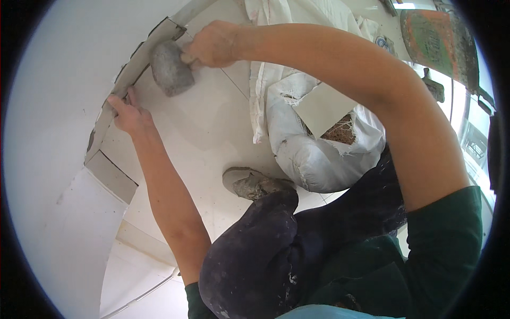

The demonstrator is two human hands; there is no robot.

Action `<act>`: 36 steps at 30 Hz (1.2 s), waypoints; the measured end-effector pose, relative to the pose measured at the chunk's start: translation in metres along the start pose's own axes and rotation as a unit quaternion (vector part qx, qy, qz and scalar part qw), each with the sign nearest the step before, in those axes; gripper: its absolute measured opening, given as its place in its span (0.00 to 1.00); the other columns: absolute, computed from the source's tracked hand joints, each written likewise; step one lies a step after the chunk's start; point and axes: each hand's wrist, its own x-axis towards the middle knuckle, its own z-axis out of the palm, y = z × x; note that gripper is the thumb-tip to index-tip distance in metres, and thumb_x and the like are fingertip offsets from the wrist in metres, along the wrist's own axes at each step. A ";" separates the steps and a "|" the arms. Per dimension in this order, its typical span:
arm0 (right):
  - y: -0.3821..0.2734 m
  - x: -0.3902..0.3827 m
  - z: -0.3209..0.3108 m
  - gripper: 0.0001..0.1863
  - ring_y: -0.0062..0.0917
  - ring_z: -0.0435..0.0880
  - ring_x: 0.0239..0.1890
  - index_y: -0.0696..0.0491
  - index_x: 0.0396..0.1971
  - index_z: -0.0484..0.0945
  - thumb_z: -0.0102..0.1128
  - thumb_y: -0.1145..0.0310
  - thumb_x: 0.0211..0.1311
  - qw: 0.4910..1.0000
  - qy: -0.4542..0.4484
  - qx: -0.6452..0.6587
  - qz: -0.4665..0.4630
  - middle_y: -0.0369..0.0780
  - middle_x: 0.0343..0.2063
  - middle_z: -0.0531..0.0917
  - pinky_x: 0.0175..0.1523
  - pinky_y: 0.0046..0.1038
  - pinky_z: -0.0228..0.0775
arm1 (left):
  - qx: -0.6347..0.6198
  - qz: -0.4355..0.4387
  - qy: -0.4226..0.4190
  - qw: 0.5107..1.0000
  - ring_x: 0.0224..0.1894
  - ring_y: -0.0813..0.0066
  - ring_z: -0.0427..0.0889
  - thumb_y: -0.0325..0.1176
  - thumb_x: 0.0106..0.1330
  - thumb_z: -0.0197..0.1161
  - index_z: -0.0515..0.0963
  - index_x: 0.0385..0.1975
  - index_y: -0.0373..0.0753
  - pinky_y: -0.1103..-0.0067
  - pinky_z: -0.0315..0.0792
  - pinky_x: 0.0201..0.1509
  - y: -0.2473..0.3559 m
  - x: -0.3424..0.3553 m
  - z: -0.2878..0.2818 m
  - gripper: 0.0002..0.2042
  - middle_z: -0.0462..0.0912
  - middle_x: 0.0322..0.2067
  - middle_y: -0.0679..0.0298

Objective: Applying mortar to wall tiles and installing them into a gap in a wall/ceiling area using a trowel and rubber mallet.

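My right hand point(215, 45) is closed round the short handle of a mallet point(172, 69) with a thick, dusty grey head. The head is beside a strip of skirting tile point(141, 61) along the foot of the white wall. Lower down the same strip, my left hand point(132, 114) touches the tile with two fingers stretched apart, their tips at its edge. A dark, uneven line runs between tile and wall. Another skirting piece point(111, 175) adjoins the near end at a corner.
A torn white woven sack point(319, 159) with brown material showing lies right of my shoe point(252, 183), a pale square piece point(324, 109) on it. Far right are a stained orange and green bucket point(438, 45) and a dark tool point(434, 85). Pale floor tiles point(212, 127) lie below.
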 end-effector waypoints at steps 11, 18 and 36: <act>0.002 -0.002 -0.004 0.18 0.41 0.82 0.39 0.50 0.42 0.74 0.54 0.52 0.61 0.999 -0.037 -0.010 -0.032 0.44 0.31 0.83 0.44 0.40 0.73 | -0.004 -0.029 0.023 0.999 0.58 0.54 0.69 0.40 0.71 0.49 0.52 0.59 0.21 0.68 0.71 0.65 -0.001 0.001 0.003 0.28 0.61 0.58 0.48; 0.001 0.004 -0.012 0.20 0.42 0.82 0.39 0.50 0.43 0.74 0.54 0.50 0.61 0.999 -0.030 0.030 0.005 0.44 0.33 0.83 0.45 0.41 0.72 | -0.007 -0.032 0.029 0.999 0.56 0.56 0.70 0.39 0.71 0.50 0.53 0.59 0.24 0.68 0.72 0.63 -0.006 0.008 -0.005 0.27 0.62 0.57 0.49; -0.010 0.016 0.004 0.22 0.44 0.81 0.36 0.54 0.38 0.73 0.55 0.49 0.60 0.998 -0.031 0.058 -0.011 0.48 0.30 0.82 0.43 0.43 0.71 | -0.080 -0.029 0.075 0.994 0.48 0.64 0.75 0.32 0.65 0.60 0.61 0.56 0.31 0.67 0.79 0.51 -0.015 0.018 -0.013 0.23 0.68 0.52 0.56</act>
